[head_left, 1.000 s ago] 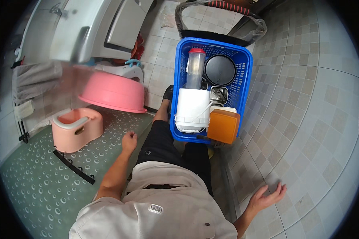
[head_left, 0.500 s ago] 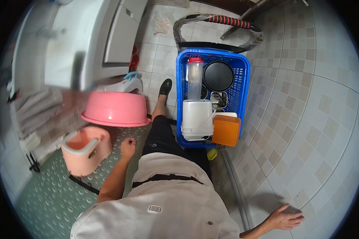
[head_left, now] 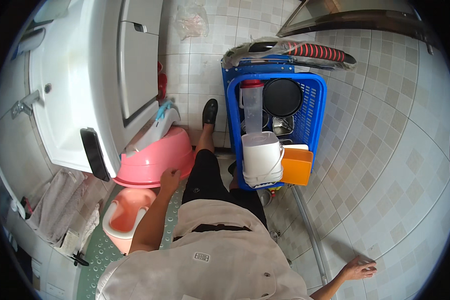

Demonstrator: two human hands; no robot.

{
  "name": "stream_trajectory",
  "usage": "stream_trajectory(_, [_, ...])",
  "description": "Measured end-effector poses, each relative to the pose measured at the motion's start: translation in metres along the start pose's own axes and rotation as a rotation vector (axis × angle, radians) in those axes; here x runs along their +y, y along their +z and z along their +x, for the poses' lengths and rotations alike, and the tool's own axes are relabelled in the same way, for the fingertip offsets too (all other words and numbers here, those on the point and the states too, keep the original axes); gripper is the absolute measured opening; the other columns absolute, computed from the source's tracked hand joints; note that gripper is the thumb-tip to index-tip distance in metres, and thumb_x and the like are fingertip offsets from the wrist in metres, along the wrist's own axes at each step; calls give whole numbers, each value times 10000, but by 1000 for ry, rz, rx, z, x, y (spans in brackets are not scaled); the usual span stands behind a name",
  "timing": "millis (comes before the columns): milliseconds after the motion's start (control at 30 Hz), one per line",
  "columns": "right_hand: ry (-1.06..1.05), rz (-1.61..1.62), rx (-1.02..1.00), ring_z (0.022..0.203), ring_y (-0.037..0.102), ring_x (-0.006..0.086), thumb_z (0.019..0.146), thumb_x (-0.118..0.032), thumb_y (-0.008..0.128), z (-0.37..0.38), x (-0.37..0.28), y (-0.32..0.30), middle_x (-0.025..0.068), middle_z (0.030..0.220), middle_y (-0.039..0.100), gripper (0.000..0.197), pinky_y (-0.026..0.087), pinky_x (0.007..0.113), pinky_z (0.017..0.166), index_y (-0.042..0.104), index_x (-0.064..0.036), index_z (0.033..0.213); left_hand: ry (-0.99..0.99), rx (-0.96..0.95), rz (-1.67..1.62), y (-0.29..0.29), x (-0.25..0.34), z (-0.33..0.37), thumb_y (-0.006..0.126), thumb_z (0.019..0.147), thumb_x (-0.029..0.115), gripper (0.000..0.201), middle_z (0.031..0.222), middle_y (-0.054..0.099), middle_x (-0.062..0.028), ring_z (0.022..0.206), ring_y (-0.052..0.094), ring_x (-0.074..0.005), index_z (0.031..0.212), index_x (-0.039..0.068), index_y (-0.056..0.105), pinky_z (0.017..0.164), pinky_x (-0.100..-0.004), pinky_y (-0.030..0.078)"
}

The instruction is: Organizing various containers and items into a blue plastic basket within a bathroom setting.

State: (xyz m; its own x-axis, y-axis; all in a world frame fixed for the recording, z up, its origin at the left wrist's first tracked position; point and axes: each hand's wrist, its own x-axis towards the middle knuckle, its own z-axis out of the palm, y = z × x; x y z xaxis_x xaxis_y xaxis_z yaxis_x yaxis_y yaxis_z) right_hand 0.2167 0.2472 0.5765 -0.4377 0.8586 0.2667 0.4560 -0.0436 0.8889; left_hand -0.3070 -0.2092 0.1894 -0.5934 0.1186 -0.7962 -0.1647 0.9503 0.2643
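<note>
My left hand [head_left: 170, 178] hangs by my left thigh, fingers curled in, with nothing visible in it, in front of a pink basin [head_left: 157, 159]. My right hand [head_left: 359, 270] rests against the tiled wall at the lower right, fingers apart. Ahead of me a blue plastic basket [head_left: 319, 125] stands by a trolley handle [head_left: 317, 50] with red-and-black grip and clear wrap. Inside it are a clear container with a red lid [head_left: 253, 105], a round black pan [head_left: 283, 97], a white lidded bucket [head_left: 260, 152], an orange box [head_left: 297, 167] and metal ware [head_left: 283, 125].
On the left stands a white washbasin cabinet [head_left: 102, 75] with a black item [head_left: 94, 154] at its corner. A peach potty seat [head_left: 116, 232] sits on the green bubble-patterned mat [head_left: 92, 272]. A grey towel [head_left: 60, 202] hangs at far left. A clear plastic bag [head_left: 191, 22] lies ahead.
My view has shifted, so the washbasin and door frame show more fully. My left hand is now in front of the pink basin. The right hand stays at the wall, fingers a little more bent.
</note>
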Motion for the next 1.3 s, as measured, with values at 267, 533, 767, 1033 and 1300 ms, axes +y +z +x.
stream_trajectory(267, [-51,13,-9,1240,424,466,770,-376,734,6,0,-7,314,1333,419,926,357,582,1018,241,-122,1511,-10,-86,96,-41,21,12,629,848,257,306,895,698,-172,854,676,-257,986,-10,687,779,-365,516])
stream_trajectory(533, [-47,103,-41,1254,398,455,787,-302,733,9,-1,-7,316,1361,387,871,286,565,1084,278,-95,1500,185,-203,87,-52,106,43,640,845,216,267,848,686,-142,774,655,-203,992,-3,682,726,-330,509])
stream_trajectory(767, [-10,137,-56,1225,408,418,752,-205,745,10,0,-7,272,1349,387,857,279,535,1086,312,-78,1481,326,-199,-22,-45,178,64,640,878,175,243,848,671,-70,781,618,-140,1045,1,667,727,-290,493])
stream_trajectory(1033, [120,286,156,1243,406,406,787,-181,730,23,-26,-18,230,1325,435,720,312,524,1087,408,-87,1424,590,92,-358,-75,259,72,627,902,98,242,860,599,-44,767,560,-106,1121,-1,606,708,-243,469])
stream_trajectory(1300, [383,447,-148,1263,441,400,871,-193,644,31,-30,-37,230,1398,429,512,347,437,1077,493,-5,1323,800,41,-502,-105,385,91,633,891,83,194,1032,567,-44,880,541,-107,1069,6,637,747,-247,463])
